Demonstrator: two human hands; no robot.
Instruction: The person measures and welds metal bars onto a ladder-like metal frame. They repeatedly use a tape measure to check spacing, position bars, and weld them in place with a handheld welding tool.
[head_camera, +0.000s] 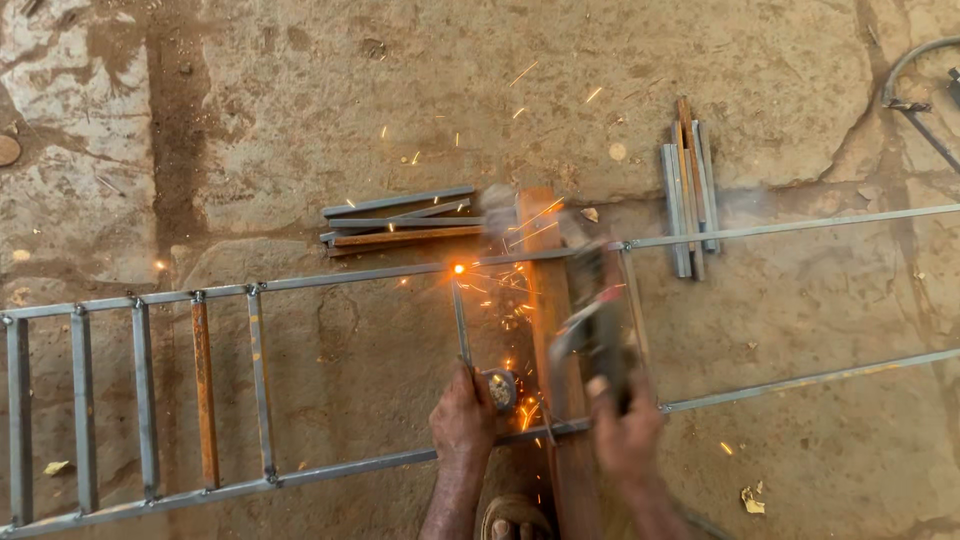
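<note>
The left hand (462, 418) has a closed grip low on a thin upright steel bar (461, 322), stiff, light and likely hot above the grip where sparks fly at the frame rail (340, 276), while the right hand (622, 432), just beside, clasps a blurred grinder (592, 325).
</note>
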